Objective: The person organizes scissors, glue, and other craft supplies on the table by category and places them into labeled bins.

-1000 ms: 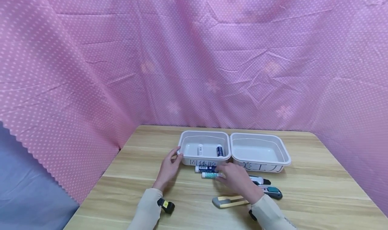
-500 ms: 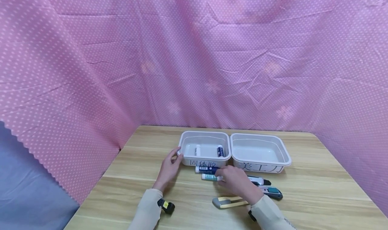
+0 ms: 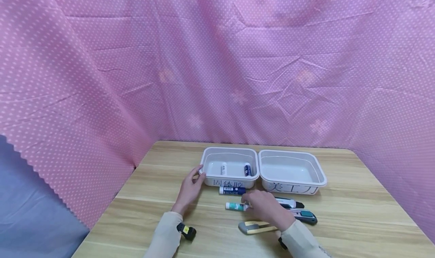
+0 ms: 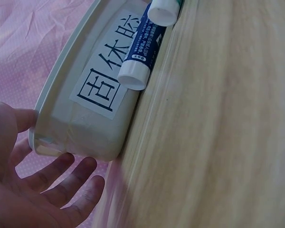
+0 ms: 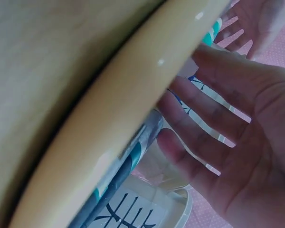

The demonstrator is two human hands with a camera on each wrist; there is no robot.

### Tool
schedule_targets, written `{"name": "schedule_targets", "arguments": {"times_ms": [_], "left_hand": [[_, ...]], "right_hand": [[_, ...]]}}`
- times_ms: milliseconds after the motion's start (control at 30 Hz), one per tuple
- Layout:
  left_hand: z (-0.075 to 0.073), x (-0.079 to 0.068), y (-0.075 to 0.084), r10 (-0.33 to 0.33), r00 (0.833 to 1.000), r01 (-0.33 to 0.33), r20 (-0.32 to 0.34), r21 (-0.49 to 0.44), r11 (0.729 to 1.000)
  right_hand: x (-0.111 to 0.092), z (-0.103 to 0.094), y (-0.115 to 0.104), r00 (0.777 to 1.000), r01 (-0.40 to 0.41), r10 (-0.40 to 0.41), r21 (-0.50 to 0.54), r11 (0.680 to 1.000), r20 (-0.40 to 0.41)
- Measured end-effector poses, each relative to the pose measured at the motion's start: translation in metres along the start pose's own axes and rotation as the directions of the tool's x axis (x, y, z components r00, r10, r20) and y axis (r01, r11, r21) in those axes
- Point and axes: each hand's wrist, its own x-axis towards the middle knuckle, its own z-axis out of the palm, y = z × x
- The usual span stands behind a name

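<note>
My left hand (image 3: 188,190) grips the near-left corner of a white plastic box (image 4: 92,128), thumb at the rim and other fingers along the end wall. A white glue stick (image 3: 223,169) and a blue glue stick (image 3: 248,170) are inside it. Right in front of this box lies another blue glue stick (image 3: 232,190). My right hand (image 3: 263,206) pinches the right end of a green-and-white glue stick (image 3: 236,206) low over the table; its tips are partly hidden. A yellow utility knife (image 5: 99,118) fills much of the right wrist view, beside that hand.
To the right, a second white box (image 3: 292,169) stands close beside the first. Below it lie a white-and-black utility knife (image 3: 289,203) and a grey-teal utility knife (image 3: 305,215), both partly behind the right hand. A pink dotted cloth (image 3: 238,80) hangs behind the wooden table (image 3: 357,197).
The right hand has drawn the green-and-white glue stick slightly toward me, away from the blue one. The white glue stick in the box has rolled a little. My left hand stays at the corner.
</note>
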Motion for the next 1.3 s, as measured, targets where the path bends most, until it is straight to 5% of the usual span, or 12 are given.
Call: {"name": "schedule_targets", "arguments": {"times_ms": [500,933,1300], "left_hand": [[0.000,0.001,-0.004,0.001,1.000,-0.001,0.007,-0.005,1.000],[0.001,0.000,-0.002,0.019,1.000,-0.019,0.001,0.006,1.000],[-0.001,0.000,0.001,0.003,1.000,-0.003,0.006,0.005,1.000]], "right_hand": [[-0.001,-0.001,-0.002,0.998,0.043,-0.046,0.057,0.997,0.045],[-0.002,-0.002,0.000,0.999,0.042,-0.041,0.134,0.990,-0.012],[-0.002,-0.010,-0.001,0.992,0.075,-0.063,0.102,0.992,-0.110]]}}
